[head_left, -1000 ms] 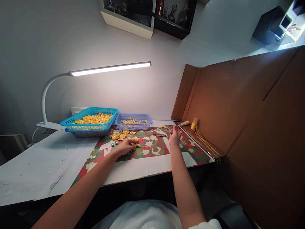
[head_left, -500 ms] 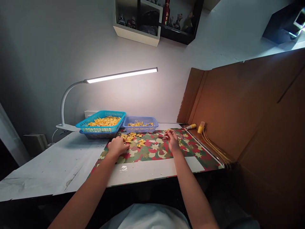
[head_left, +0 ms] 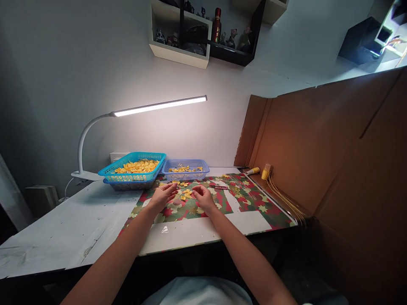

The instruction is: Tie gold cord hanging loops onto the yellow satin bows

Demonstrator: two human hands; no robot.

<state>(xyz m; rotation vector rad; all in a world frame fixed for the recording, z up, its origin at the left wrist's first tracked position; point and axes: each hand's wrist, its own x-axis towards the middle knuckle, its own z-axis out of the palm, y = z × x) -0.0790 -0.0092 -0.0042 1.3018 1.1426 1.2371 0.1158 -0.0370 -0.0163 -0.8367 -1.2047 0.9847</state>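
Over the patterned mat (head_left: 219,205) my left hand (head_left: 163,197) has its thumb and fingers pinched together. Whatever it grips is too small to make out. Facing it, a little to the right, is my right hand (head_left: 204,199), also closed in a pinch, its contents hidden. Between and just behind the hands lie several loose yellow petal-like pieces (head_left: 185,195). A small tweezers-like tool (head_left: 218,187) rests on the mat to the right of my right hand.
A turquoise basket (head_left: 132,177) full of yellow pieces stands back left, beside a lilac basket (head_left: 185,175) with some more. A lamp (head_left: 160,106) arches over them. On the right rise a cardboard wall (head_left: 311,140) and, before it, a bundle of yellow stems (head_left: 282,195).
My right hand has moved left from the mat's right part to near my left hand. My left hand has lifted and turned slightly inward. A yellow piece now lies at the mat's back right.
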